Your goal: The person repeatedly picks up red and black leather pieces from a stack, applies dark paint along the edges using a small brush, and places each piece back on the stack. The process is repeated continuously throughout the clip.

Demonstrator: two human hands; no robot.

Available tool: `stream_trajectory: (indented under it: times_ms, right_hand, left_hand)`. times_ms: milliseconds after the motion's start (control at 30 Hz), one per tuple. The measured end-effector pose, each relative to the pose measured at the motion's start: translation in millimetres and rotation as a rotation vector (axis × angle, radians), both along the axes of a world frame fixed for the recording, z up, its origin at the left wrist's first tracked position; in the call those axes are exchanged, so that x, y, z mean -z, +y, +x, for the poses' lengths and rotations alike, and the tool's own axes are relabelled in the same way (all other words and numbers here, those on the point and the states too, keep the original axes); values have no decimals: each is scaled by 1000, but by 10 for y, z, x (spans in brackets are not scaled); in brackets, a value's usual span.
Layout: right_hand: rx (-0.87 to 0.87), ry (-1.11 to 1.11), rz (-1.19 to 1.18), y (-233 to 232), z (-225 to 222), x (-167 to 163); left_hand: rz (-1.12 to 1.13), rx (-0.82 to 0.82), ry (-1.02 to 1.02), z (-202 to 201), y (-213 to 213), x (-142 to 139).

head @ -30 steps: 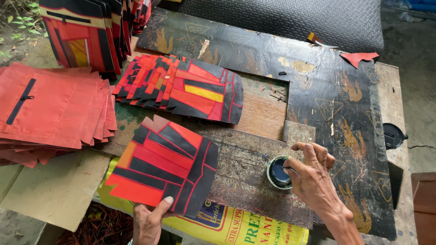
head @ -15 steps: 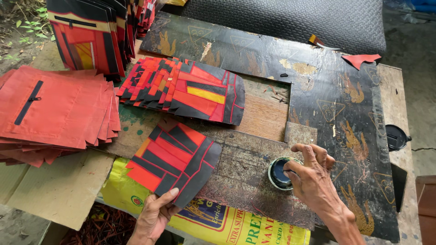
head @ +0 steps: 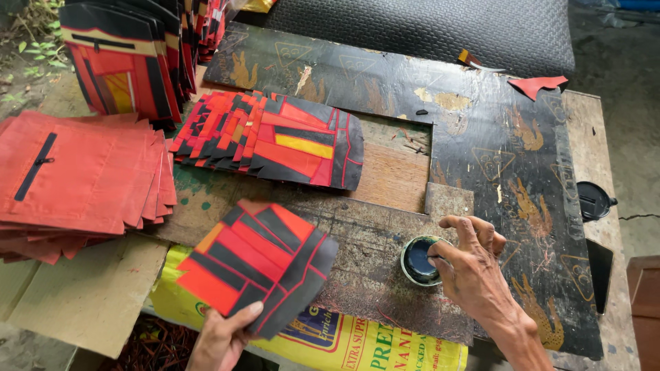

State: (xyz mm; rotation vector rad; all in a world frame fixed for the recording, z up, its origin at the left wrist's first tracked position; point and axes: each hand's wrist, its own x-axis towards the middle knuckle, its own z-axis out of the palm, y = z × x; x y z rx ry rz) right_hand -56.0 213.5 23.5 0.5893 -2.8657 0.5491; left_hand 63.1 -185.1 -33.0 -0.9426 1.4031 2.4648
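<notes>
Hands work at the near edge of the bench [head: 591, 137]: the left hand [head: 223, 336] pinches a fan of red-and-black pieces [head: 258, 271] by its lower corner, spread flat so each strip shows, lifted just above the boards. The right hand [head: 471, 271] curls over a small round pot [head: 417, 261] of dark paste, fingertips [head: 440, 257] dipping at its rim, grasping nothing. Another fanned stack [head: 275, 141] lies toward the middle, red pouches [head: 75, 178] pile at the left edge, and finished ones [head: 124, 58] stand at the far left corner. A worn, stained black sheet [head: 385, 82] covers the planks; a yellow sack [head: 357, 343] hangs below, with bare ground around.
</notes>
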Motion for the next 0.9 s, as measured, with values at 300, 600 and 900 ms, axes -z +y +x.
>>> stream_trajectory:
  times_ms: [300, 600, 900]
  right_hand:
    - [331, -346, -1026, -108, 108, 9]
    - [169, -632, -1741, -351, 148, 153]
    - [181, -665, -1690, -445, 104, 112]
  left_hand:
    - [377, -112, 248, -548, 758, 204]
    - [578, -73, 256, -936, 1580, 94]
    - [578, -66, 317, -931, 1658, -58]
